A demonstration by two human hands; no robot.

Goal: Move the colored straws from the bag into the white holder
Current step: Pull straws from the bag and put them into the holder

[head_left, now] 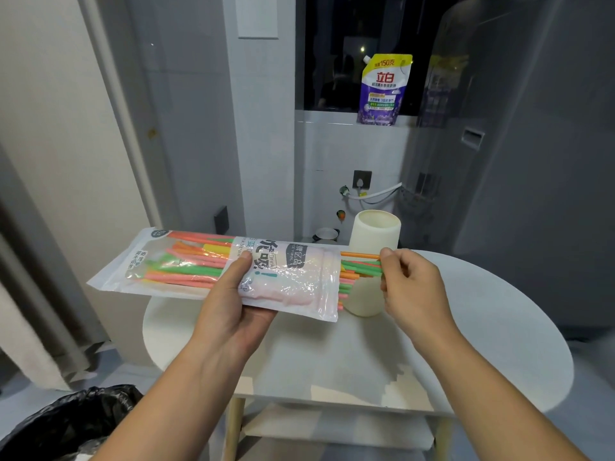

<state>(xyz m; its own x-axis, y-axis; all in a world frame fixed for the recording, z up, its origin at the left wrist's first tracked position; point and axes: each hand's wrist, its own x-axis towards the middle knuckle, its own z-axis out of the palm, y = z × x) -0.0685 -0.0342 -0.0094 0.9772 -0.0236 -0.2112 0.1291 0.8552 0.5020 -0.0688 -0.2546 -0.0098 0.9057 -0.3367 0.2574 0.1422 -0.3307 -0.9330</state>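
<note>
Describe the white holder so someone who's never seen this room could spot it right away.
Find the round white table. At its far edge, just beyond the right hand, stands the white holder, a tall, plain, open-topped cylinder. Unlike the printed straw bag beside it, it is unmarked and upright.

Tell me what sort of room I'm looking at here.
Probably a home laundry or utility corner. A laundry detergent pouch stands on the window sill, a wall tap with a white hose sits beside a tall grey appliance, and a bin lined with a black bag stands by the small white table.
</note>
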